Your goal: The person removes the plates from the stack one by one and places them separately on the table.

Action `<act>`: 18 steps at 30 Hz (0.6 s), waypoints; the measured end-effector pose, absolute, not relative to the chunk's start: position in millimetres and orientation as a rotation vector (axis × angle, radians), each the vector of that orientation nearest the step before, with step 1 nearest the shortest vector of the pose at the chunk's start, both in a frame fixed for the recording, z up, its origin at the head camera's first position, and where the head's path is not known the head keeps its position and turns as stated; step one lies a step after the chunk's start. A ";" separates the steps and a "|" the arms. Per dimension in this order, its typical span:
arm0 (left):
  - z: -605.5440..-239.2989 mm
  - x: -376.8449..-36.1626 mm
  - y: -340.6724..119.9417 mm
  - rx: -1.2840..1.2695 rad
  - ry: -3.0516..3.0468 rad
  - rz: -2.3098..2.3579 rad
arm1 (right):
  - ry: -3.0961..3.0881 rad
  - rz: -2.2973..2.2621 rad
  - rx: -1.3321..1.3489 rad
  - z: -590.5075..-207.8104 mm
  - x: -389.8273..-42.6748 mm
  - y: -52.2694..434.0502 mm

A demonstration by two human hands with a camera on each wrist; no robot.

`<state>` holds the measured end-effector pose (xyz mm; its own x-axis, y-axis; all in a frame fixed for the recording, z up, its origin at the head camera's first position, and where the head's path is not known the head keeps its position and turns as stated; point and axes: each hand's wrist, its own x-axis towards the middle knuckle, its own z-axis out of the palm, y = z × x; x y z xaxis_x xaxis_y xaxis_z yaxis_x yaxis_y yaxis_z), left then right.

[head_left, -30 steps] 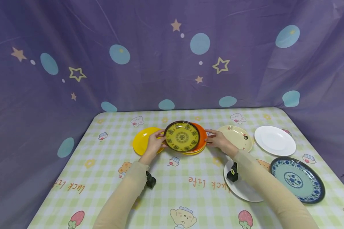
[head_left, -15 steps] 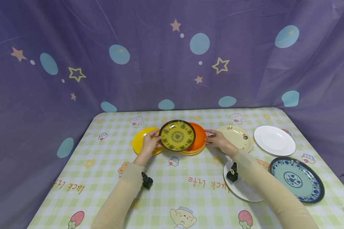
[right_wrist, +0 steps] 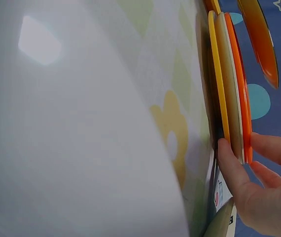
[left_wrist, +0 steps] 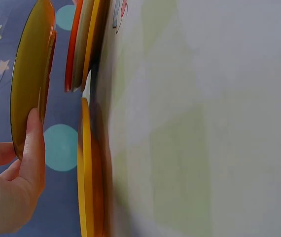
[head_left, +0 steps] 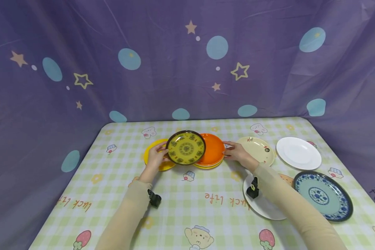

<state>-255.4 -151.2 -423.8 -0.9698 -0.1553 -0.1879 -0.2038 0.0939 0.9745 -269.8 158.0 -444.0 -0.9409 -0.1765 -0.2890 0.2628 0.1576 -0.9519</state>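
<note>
My left hand (head_left: 160,152) grips the left rim of a dark-rimmed yellow patterned plate (head_left: 185,148) and holds it tilted above the table. The plate overlaps a plain yellow plate (head_left: 150,160) on its left and a stack topped by an orange plate (head_left: 213,152) on its right. In the left wrist view the patterned plate (left_wrist: 28,84) shows edge-on, pinched by my thumb (left_wrist: 35,148), clear of the stack (left_wrist: 84,44) and the yellow plate (left_wrist: 87,173). My right hand (head_left: 230,150) pinches the stack's right rim; its fingers (right_wrist: 236,177) clasp the stack (right_wrist: 231,98) edge.
A cream plate (head_left: 258,150), a white plate (head_left: 298,153) and a blue patterned plate (head_left: 323,196) lie to the right. Another white plate (head_left: 264,207) lies under my right forearm. A purple curtain (head_left: 187,62) closes in the back and sides of the checked tablecloth (head_left: 187,208).
My left hand has carried the patterned plate leftward off the orange stack, so it now partly covers the yellow plate. My right hand has stayed at the stack's rim.
</note>
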 end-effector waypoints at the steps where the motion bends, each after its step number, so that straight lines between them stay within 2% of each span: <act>1: -423.4 -255.0 -153.1 -0.377 2.295 2.062 | 2.101 -1.841 0.095 -442.4 -269.3 157.7; 18: -415.2 -247.1 -188.3 -0.415 2.290 2.117 | 2.113 -1.830 0.110 -443.6 -269.6 157.3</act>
<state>-247.1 -188.3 -415.2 -0.9652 -0.1951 -0.1741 -0.1888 0.0595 0.9802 -269.6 157.3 -443.6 -0.9384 -0.1631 -0.3045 0.2781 0.1663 -0.9460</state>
